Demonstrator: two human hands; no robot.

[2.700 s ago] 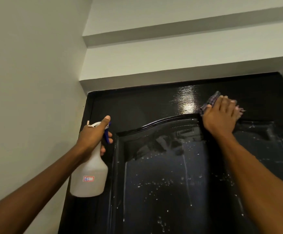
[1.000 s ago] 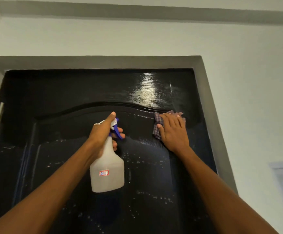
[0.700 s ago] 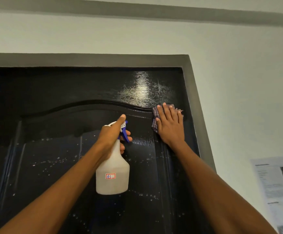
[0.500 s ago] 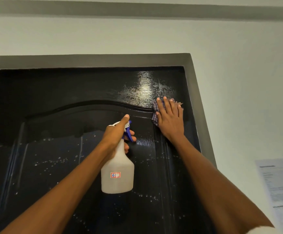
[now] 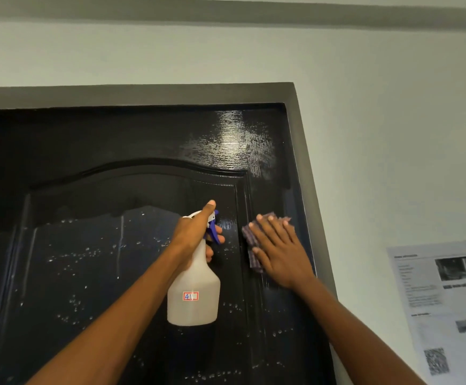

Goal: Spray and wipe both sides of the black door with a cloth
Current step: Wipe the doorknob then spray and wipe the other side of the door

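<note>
1. Head view: My right hand (image 5: 280, 255) presses a checked cloth (image 5: 251, 245) flat against the black door (image 5: 87, 273), fingers straight and spread, on the door's right-hand upright strip just beside the raised edge of the arched panel. The cloth shows past my fingertips and along the thumb side of my palm.
2. My left hand (image 5: 195, 234) has its grip curled round the neck of a white spray bottle (image 5: 193, 295), thumb laid over the top and fingers by the blue trigger (image 5: 213, 230). The bottle hangs upright in front of the panel, just left of the cloth, and carries a small red-bordered label (image 5: 190, 296).
3. Droplets (image 5: 87, 254) and thin runs of liquid speckle the lower part of the panel; the area above the arch is glossy, with a bright reflection near the top right corner.
4. A grey frame (image 5: 304, 168) borders the door along its top and right edges. A printed sheet (image 5: 443, 301) with small pictures and a square code is stuck on the pale wall (image 5: 393, 134) to the right.
</note>
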